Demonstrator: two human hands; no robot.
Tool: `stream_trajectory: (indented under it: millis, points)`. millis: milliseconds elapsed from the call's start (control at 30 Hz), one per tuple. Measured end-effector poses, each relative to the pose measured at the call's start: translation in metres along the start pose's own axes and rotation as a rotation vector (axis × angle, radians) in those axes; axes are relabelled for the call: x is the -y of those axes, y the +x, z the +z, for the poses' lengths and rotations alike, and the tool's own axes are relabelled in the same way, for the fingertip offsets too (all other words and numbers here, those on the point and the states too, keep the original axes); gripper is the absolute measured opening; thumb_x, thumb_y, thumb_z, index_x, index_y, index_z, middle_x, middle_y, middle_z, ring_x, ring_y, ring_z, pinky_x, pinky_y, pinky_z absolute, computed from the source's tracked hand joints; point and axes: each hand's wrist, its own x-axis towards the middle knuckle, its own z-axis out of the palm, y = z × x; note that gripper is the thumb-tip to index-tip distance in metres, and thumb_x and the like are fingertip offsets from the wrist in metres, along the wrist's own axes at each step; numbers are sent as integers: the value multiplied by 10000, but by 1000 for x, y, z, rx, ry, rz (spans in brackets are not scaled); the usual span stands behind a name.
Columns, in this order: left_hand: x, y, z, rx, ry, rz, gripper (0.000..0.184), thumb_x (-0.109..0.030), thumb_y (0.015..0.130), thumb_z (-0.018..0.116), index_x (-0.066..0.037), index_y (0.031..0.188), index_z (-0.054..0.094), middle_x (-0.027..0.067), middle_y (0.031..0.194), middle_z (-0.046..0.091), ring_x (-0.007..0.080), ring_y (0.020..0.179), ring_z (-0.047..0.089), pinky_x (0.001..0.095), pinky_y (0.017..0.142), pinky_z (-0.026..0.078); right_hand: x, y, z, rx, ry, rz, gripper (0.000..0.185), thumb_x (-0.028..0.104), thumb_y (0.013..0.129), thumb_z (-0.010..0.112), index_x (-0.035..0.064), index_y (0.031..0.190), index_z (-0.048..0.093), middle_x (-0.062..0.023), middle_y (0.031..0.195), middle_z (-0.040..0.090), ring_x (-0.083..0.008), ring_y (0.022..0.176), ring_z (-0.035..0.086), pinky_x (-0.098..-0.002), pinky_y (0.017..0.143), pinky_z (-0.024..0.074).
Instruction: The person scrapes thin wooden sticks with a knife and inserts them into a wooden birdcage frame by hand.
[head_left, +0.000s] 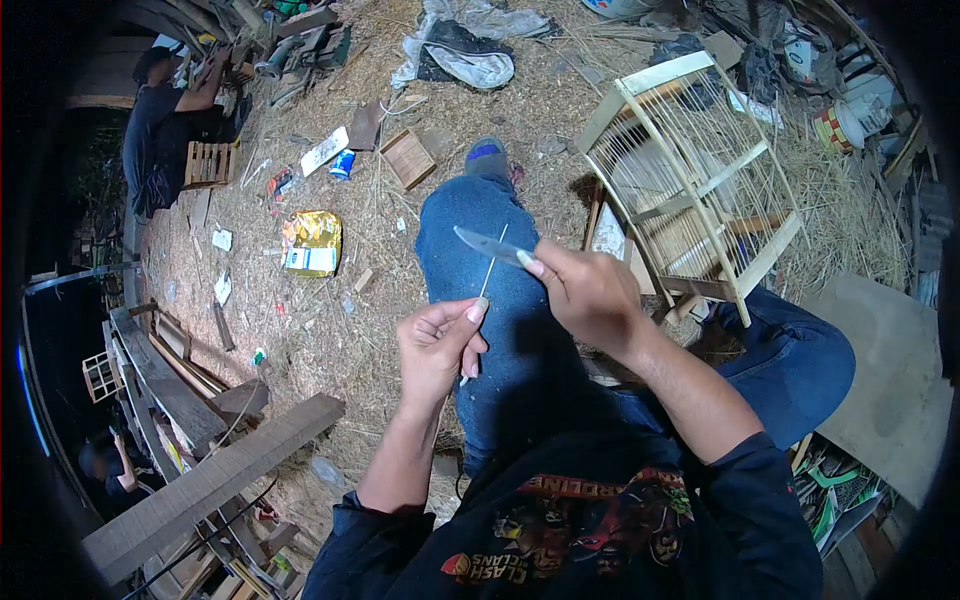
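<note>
Between the thumb and fingers of my left hand [440, 345] is a thin pale stick [490, 268], slanting up and to the right above my jeans-clad leg. My right hand [595, 300] grips a knife [492, 246], its handle mostly hidden in the fist. The blade points left and crosses the stick near its upper end; whether they touch I cannot tell. Right of my right hand stands a birdcage [690, 190] with a pale wooden frame and thin bars, tilted in this view.
A small wooden box [407, 158], a gold foil bag [312, 243] and a blue can [342, 165] lie on the straw-strewn ground. A thick wooden beam [215, 480] juts in at lower left. One person [165, 130] sits at upper left; another [115, 465] is at lower left.
</note>
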Motion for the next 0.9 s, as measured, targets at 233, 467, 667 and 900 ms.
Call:
stream_trajectory:
  millis: [233, 467, 667, 900]
  points:
    - [1, -1, 1, -26, 7, 11, 189, -116, 966, 769, 48, 1059, 763, 84, 669, 702, 68, 418, 543, 210, 394, 405, -1, 4, -7, 14, 8, 21, 151, 235, 1044, 537, 110, 987, 599, -182, 762, 698, -437, 705, 699, -565, 595, 522]
    - [0, 0, 3, -41, 19, -6, 181, -112, 953, 782, 41, 1048, 769, 82, 665, 702, 66, 424, 549, 208, 398, 410, 0, 5, -4, 10, -57, 55, 140, 209, 1038, 544, 104, 964, 599, -167, 737, 695, -411, 701, 710, -537, 573, 530]
    - [2, 1, 2, -42, 24, -10, 182, -108, 952, 781, 46, 1048, 766, 87, 672, 705, 68, 427, 554, 206, 401, 417, 0, -10, 7, -86, -108, -136, 155, 192, 1036, 549, 88, 928, 586, -158, 686, 679, -396, 647, 704, -515, 534, 537]
    - [0, 1, 3, -36, 28, 9, 196, -115, 952, 784, 52, 1052, 762, 90, 674, 705, 71, 431, 557, 212, 403, 424, 0, -14, 9, -63, -147, -141, 91, 164, 990, 631, 107, 922, 613, -141, 672, 637, -377, 607, 670, -487, 508, 490]
